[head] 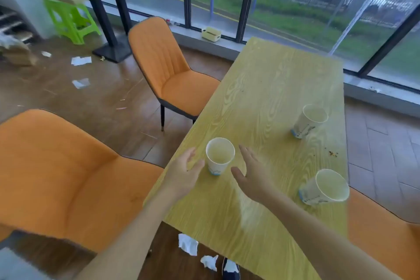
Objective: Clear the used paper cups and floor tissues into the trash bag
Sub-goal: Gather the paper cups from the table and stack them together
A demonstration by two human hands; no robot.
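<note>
1. A paper cup (220,156) is standing upright near the table's (272,88) left edge, low in the centre of the frame, its mouth open toward the camera.
2. The left hand (184,171) is hovering just left of that cup with its fingers spread apart; whether the thumb tip is touching the cup wall cannot be told.
3. The right hand (251,170) is hovering just right of the cup, fingers open and loosely curved, not touching it.
4. A second cup (310,120) is standing at the right of the frame, further up the table, with a third cup (325,186) sitting below it near the table's right edge.
5. Small crumbs (333,153) are lying on the tabletop between those two cups.
6. Crumpled tissues (188,244) are lying on the wood floor (91,107) at the bottom centre, beside the table's near end, next to a dark shoe (230,269).
7. More paper scraps (81,60) are lying on the floor in the upper left.
8. Two orange chairs are standing left of the table: one (172,70) in the upper centre, one (63,177) filling the lower left.
</note>
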